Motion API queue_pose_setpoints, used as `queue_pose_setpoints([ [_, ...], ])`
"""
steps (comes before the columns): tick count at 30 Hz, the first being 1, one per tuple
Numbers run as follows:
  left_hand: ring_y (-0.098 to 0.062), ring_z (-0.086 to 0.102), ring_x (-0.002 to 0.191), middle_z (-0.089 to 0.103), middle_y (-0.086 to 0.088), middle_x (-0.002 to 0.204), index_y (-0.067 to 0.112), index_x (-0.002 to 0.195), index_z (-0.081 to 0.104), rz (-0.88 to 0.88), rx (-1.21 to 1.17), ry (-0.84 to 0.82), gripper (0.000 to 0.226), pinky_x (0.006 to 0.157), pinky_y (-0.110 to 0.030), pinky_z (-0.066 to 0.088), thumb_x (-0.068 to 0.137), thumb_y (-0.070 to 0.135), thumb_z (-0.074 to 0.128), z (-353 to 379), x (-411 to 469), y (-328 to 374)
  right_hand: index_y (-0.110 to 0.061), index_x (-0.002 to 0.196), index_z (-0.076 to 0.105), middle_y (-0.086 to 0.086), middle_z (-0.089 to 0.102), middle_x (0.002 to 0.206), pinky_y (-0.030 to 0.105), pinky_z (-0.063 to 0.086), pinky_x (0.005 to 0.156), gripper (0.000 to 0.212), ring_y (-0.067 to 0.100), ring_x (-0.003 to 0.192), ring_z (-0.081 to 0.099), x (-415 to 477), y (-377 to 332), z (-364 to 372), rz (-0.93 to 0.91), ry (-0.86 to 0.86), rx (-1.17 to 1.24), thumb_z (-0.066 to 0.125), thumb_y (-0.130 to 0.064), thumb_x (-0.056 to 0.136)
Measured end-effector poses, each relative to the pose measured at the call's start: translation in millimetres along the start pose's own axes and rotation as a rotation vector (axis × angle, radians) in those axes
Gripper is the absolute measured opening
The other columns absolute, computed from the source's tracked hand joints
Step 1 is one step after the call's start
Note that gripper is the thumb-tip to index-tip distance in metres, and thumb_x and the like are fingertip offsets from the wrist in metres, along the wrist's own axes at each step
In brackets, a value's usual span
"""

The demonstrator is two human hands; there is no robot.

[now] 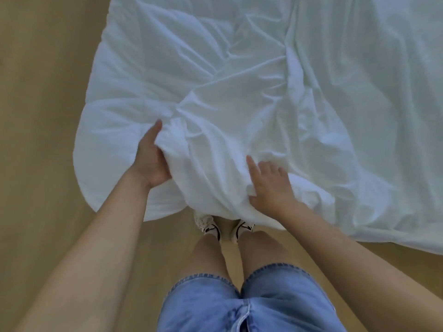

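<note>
A large white duvet point(275, 80) lies crumpled over the wooden floor and fills the upper and right part of the head view. Its near edge is bunched into a raised fold point(206, 168) just in front of my feet. My left hand point(152, 158) grips the left side of that fold, thumb up and fingers tucked under the cloth. My right hand point(271, 185) lies on the right side of the fold with its fingers curled into the fabric and the forefinger stretched out.
Light wooden floor point(43, 116) shows at the left and along the bottom. My white shoes point(208, 226) stand at the duvet's near edge, partly under it. My legs in blue denim shorts point(251, 305) fill the bottom middle.
</note>
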State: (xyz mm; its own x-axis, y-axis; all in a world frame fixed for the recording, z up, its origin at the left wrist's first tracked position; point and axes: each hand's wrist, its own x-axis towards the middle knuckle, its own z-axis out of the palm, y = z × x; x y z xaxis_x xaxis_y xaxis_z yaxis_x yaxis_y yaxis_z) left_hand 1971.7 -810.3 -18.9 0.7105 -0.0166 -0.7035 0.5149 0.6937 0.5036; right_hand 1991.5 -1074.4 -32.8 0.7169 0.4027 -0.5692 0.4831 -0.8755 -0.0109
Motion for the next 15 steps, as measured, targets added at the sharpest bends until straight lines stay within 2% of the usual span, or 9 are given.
queue_pose_setpoints([
  [1,-0.029,0.055,0.120,0.059,-0.011,0.130,0.016,0.118,0.067,0.049,-0.039,-0.032,0.059,0.097,-0.042,0.047,0.085,0.058,0.042,8,0,9,-0.011,0.144,0.018,0.013,0.042,0.132,0.039,0.038,0.091,0.064,0.031,0.119,0.043,9,-9,-2,0.004,-0.002,-0.031,0.049,-0.022,0.089],
  [3,-0.031,0.058,0.117,0.060,-0.014,0.127,0.010,0.118,0.065,0.115,-0.141,0.045,0.061,0.100,-0.043,0.045,0.086,0.057,0.042,24,2,24,-0.008,0.122,0.041,0.011,0.055,0.113,0.034,0.038,0.070,0.032,0.030,0.100,0.053,21,-16,-9,-0.003,0.055,0.009,0.040,-0.007,0.090],
  [5,-0.033,0.061,0.111,0.063,-0.016,0.121,0.007,0.118,0.064,0.160,-0.207,0.155,0.055,0.100,-0.045,0.044,0.089,0.049,0.044,16,3,37,-0.008,0.101,0.049,0.012,0.060,0.095,0.032,0.031,0.060,0.019,0.031,0.088,0.057,22,-8,-17,0.028,0.183,0.122,0.042,0.000,0.085],
  [7,-0.031,0.062,0.111,0.065,-0.013,0.120,0.010,0.114,0.068,0.204,-0.171,0.134,0.045,0.094,-0.042,0.049,0.093,0.039,0.042,-15,-10,55,-0.008,0.084,0.050,0.015,0.060,0.079,0.030,0.028,0.055,0.017,0.033,0.074,0.057,11,11,-26,0.083,0.387,0.228,0.050,0.005,0.073],
  [9,-0.024,0.067,0.102,0.067,-0.009,0.116,0.013,0.115,0.069,0.136,0.038,0.165,0.035,0.077,-0.037,0.057,0.095,0.029,0.045,-62,-33,52,-0.005,0.070,0.047,0.016,0.055,0.063,0.028,0.028,0.049,0.023,0.035,0.059,0.054,-8,27,-25,0.128,0.508,0.318,0.056,0.012,0.059],
  [10,-0.023,0.070,0.093,0.067,-0.011,0.115,0.012,0.116,0.067,0.079,0.137,0.260,0.031,0.069,-0.037,0.059,0.094,0.024,0.049,-82,-43,42,-0.006,0.066,0.044,0.016,0.052,0.058,0.028,0.028,0.047,0.026,0.035,0.055,0.052,-15,29,-21,0.131,0.489,0.321,0.055,0.015,0.055],
  [12,-0.024,0.069,0.078,0.066,-0.014,0.112,0.006,0.112,0.064,-0.058,0.250,0.486,0.026,0.064,-0.037,0.058,0.089,0.018,0.059,-102,-47,12,-0.004,0.068,0.045,0.018,0.053,0.062,0.031,0.029,0.049,0.025,0.036,0.063,0.052,-19,25,-7,0.168,0.374,0.306,0.052,0.017,0.057],
  [13,-0.025,0.066,0.074,0.066,-0.016,0.107,0.003,0.110,0.063,-0.070,0.305,0.592,0.027,0.064,-0.036,0.056,0.086,0.017,0.064,-102,-39,-6,-0.001,0.072,0.049,0.019,0.055,0.068,0.034,0.032,0.051,0.023,0.036,0.070,0.052,-18,23,1,0.180,0.318,0.302,0.053,0.017,0.059],
  [15,-0.028,0.061,0.078,0.064,-0.019,0.104,0.000,0.109,0.059,-0.040,0.656,0.718,0.037,0.064,-0.033,0.048,0.081,0.021,0.071,-89,-22,-33,0.004,0.078,0.057,0.022,0.056,0.072,0.039,0.040,0.055,0.028,0.038,0.073,0.054,-18,20,13,0.137,0.269,0.271,0.058,0.019,0.054],
])
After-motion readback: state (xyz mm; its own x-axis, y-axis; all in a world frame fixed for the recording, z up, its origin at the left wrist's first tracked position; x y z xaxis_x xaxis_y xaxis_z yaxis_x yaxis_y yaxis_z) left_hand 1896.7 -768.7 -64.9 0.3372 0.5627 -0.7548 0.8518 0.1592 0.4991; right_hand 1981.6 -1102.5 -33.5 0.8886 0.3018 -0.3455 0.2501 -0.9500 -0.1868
